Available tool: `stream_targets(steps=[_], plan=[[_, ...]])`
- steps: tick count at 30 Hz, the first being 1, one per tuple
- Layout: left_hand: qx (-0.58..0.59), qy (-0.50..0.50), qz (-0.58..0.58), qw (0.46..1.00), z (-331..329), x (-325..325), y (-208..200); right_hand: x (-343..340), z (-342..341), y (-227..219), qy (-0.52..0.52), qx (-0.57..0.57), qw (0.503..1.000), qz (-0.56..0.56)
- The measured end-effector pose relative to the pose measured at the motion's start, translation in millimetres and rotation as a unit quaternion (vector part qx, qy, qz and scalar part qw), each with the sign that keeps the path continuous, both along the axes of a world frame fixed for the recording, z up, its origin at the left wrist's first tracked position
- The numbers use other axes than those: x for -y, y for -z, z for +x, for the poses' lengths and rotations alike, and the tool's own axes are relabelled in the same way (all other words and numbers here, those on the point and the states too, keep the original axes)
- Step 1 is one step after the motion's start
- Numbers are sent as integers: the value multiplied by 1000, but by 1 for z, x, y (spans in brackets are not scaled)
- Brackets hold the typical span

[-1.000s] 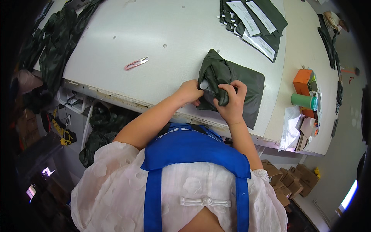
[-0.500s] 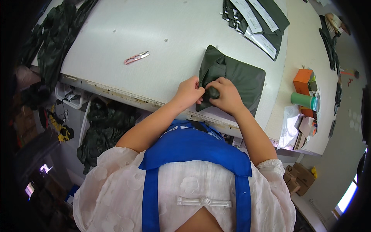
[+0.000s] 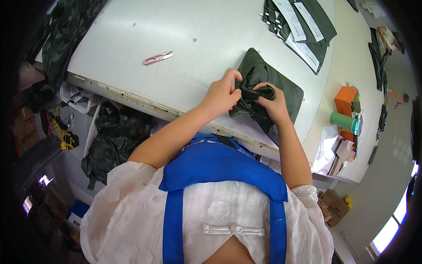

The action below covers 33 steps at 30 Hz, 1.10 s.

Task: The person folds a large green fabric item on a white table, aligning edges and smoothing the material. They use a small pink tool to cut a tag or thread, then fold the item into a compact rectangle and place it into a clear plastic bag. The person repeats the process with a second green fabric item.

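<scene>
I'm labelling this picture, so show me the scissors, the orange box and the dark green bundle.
Scissors (image 3: 161, 57), head view: where handle meets blades.
Orange box (image 3: 344, 99), head view: its broad side.
Dark green bundle (image 3: 260, 74), head view: its upper folds.

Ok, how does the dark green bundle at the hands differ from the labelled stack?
The right hand grips the bundle, with the left hand at its edge; neither touches the stack. The bundle is crumpled where gripped; the stack lies mostly flat. The stack shows white labels; none shows on the bundle. Both are dark green and on the table.
</scene>
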State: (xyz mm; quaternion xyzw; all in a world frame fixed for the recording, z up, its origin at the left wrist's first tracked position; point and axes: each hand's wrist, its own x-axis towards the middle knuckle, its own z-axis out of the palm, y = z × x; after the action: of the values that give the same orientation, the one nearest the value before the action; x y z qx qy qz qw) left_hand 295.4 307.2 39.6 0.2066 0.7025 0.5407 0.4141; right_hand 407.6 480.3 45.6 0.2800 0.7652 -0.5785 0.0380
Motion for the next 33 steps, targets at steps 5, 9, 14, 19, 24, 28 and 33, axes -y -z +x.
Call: stream_targets(steps=[5, 9, 14, 19, 24, 28, 33], plan=[[-323, 86, -42, 942, 9, 11, 30, 7, 1, 6, 10, -9, 1000, 19], [-311, 261, -152, 901, -9, 5, 3, 13, 3, 8, 19, -35, 998, 48], [-370, 356, -158, 843, -30, 2, -24, 17, 5, 5, 1, -63, 996, 66], [-484, 374, -52, 789, -13, 16, -17, 22, 5, 7, 28, -84, 994, 60], [-355, 451, -134, 808, -11, 15, -16, 23, 7, 10, 24, -102, 992, 77], [-342, 475, -218, 781, -8, -4, -15, 25, 7, 12, 22, -112, 990, 84], [-275, 545, -202, 766, -20, -16, 3, 26, 7, 9, 11, -117, 988, 97]])
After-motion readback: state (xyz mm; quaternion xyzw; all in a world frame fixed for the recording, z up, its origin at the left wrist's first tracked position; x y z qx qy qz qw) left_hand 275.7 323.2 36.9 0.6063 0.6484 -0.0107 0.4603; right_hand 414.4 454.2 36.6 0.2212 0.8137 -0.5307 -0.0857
